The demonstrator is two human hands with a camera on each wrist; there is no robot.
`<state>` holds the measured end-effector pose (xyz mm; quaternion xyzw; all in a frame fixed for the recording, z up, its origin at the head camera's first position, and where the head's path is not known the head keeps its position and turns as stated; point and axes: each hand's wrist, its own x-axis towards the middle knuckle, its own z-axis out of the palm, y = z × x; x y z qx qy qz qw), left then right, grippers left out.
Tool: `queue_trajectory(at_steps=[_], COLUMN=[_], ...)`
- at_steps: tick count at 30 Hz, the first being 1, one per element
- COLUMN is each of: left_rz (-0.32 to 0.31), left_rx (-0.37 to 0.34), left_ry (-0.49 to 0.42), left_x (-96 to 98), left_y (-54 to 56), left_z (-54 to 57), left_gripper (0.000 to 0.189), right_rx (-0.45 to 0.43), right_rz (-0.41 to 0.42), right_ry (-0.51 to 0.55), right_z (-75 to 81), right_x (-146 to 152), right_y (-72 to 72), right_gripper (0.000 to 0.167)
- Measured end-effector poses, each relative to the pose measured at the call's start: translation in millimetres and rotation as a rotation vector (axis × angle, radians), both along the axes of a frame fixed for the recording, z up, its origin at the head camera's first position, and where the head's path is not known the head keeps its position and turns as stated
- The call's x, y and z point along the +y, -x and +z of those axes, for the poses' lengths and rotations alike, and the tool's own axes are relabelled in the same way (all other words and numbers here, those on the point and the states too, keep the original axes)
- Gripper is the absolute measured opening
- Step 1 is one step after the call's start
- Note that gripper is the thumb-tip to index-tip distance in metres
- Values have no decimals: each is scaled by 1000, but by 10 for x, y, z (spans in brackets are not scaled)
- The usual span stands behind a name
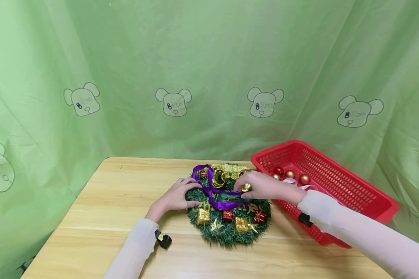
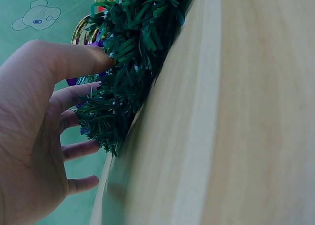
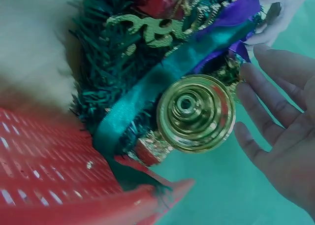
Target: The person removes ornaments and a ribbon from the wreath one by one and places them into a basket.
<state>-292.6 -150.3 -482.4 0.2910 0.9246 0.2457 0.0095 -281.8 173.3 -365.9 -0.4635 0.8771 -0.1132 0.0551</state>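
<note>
Wreath [image 1: 228,237] lies on the tabletop [image 1: 125,201] between the hands. Left hand [image 1: 178,193]: fingers spread at the rim, thumb touching foliage. Right hand [image 1: 262,186]: fingers spread loosely over the upper portion; gold bell [image 3: 197,114] just beside its fingertips, contact unconfirmed. Purple ribbon [image 1: 230,205] obstructs the lettering between the hands. Red basket [image 1: 335,178] stands beyond the right hand, partly covered by that forearm. The head view alone shows baubles [image 1: 304,179] inside; the right wrist view alone shows teal ribbon [image 3: 123,112] running to the basket rim.
</note>
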Motion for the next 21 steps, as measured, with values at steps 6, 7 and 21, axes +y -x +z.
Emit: queue_trajectory(at_steps=[6, 7, 21], left_rz=[-6, -7, -6], left_rx=[2, 3, -7], left_ry=[-6, -8, -4], left_x=[5, 5, -7], left_y=[12, 14, 5], left_z=[30, 32, 5], left_gripper=[64, 64, 65], right_rx=[-47, -41, 2], right_rz=[-14, -8, -8], right_ry=[-25, -31, -53], right_z=[-71, -86, -241], right_x=[-29, -33, -33], right_y=[23, 28, 43], right_gripper=[21, 20, 20])
